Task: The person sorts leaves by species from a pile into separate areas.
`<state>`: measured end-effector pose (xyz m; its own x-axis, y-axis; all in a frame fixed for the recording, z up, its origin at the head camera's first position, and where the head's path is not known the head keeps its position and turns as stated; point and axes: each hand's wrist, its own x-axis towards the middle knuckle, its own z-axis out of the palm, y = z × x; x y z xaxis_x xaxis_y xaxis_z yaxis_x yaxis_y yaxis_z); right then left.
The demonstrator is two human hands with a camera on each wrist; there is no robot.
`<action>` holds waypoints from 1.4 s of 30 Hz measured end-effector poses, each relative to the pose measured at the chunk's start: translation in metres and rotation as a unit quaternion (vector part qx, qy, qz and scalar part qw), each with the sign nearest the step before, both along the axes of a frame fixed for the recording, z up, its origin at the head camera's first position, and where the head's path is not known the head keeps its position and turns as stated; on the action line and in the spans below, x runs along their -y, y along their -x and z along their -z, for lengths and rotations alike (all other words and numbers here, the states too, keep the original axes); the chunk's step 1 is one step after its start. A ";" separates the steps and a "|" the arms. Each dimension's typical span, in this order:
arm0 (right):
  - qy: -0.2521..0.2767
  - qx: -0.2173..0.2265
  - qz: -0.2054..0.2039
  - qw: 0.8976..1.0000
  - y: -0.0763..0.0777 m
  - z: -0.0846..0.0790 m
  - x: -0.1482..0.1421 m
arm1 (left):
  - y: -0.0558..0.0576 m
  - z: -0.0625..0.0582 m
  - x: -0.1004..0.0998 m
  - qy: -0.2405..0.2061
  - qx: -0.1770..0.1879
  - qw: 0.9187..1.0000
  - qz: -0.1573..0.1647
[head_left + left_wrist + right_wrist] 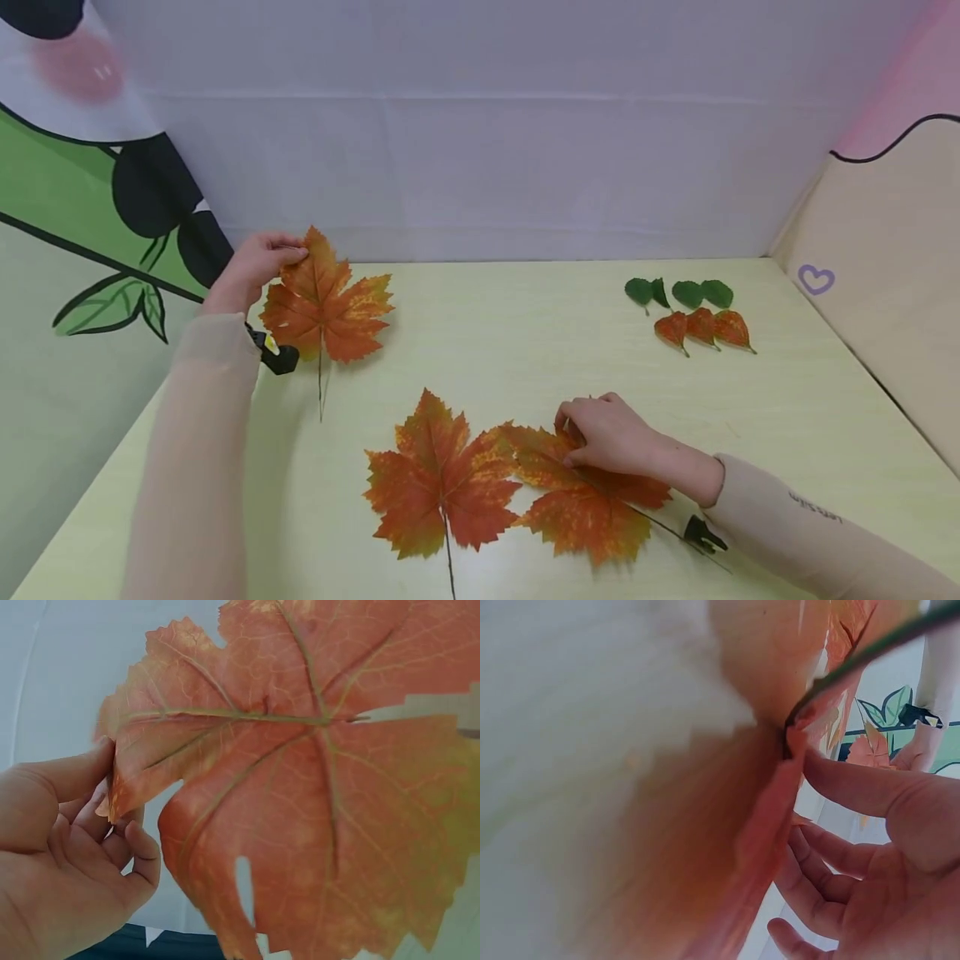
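At the table's far left, my left hand (258,265) pinches an orange artificial maple leaf (330,304) by its top lobe, its thin stem hanging down. Close up in the left wrist view, the thumb and fingers hold the edge of that leaf (300,765). My right hand (611,435) grips a second large orange leaf (585,521) near the front of the table; its thumb (855,780) lies against the folded leaf beside the stem, and some fingertips are hidden behind the leaf. A third maple leaf (442,483) lies flat to its left, their edges meeting.
Small green leaves (687,293) lie in a row at the table's back right, with small orange-red leaves (701,327) just in front. A pale curtain (525,167) rises behind the table (495,333), and printed cloth (112,233) stands along the left side.
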<state>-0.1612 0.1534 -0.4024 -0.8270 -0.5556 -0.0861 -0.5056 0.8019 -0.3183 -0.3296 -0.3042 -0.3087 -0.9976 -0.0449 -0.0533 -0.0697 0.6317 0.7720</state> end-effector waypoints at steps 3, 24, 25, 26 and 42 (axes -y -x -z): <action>-0.002 -0.001 -0.003 1.000 0.000 0.000 0.001 | 0.002 0.007 0.002 -0.010 -0.005 0.999 -0.034; 0.001 -0.004 -0.001 1.000 -0.001 0.002 -0.001 | 0.017 0.055 0.004 -0.051 0.025 0.991 -0.120; 0.000 -0.005 0.000 1.000 -0.001 0.002 -0.001 | 0.017 0.054 0.003 -0.049 0.035 0.992 -0.110; 0.000 -0.006 0.002 1.000 -0.001 0.002 -0.001 | 0.017 0.053 0.002 -0.047 0.044 0.993 -0.100; -0.007 -0.005 0.006 1.000 -0.001 0.000 0.000 | 0.012 0.072 0.003 -0.051 0.057 0.993 -0.094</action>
<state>-0.1603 0.1532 -0.4025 -0.8340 -0.5451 -0.0857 -0.4997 0.8119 -0.3019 -0.3414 -0.3072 -0.3811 -0.9593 -0.2186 -0.1787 -0.2692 0.5178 0.8120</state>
